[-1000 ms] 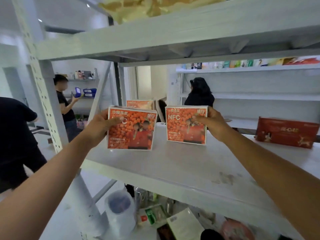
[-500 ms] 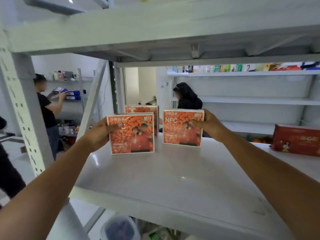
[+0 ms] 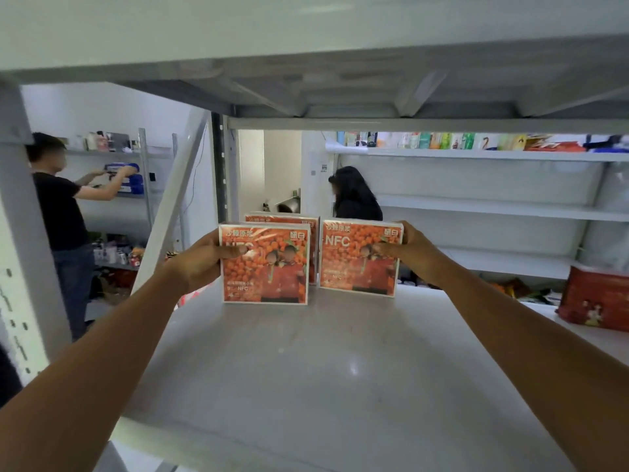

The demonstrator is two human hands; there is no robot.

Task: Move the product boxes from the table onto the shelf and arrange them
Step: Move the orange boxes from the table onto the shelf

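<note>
Two orange product boxes stand upright on the white shelf board (image 3: 306, 369). My left hand (image 3: 200, 258) grips the left box (image 3: 269, 270) by its left edge, thumb across the front. My right hand (image 3: 410, 255) grips the right box (image 3: 354, 264) by its right edge. Both boxes rest on the shelf, side by side with a small gap. A third matching box (image 3: 306, 220) stands directly behind the left one, mostly hidden.
A dark red box (image 3: 594, 301) stands at the shelf's right end. The upper shelf board (image 3: 306, 63) hangs low overhead. A grey upright post (image 3: 20, 233) frames the left side. Two people work at other shelves behind, one left (image 3: 61, 212), one centre (image 3: 355, 199).
Both boxes moved deeper onto the shelf and closer together; the left box now sits right in front of the third box. My head came forward and lower under the upper board.
</note>
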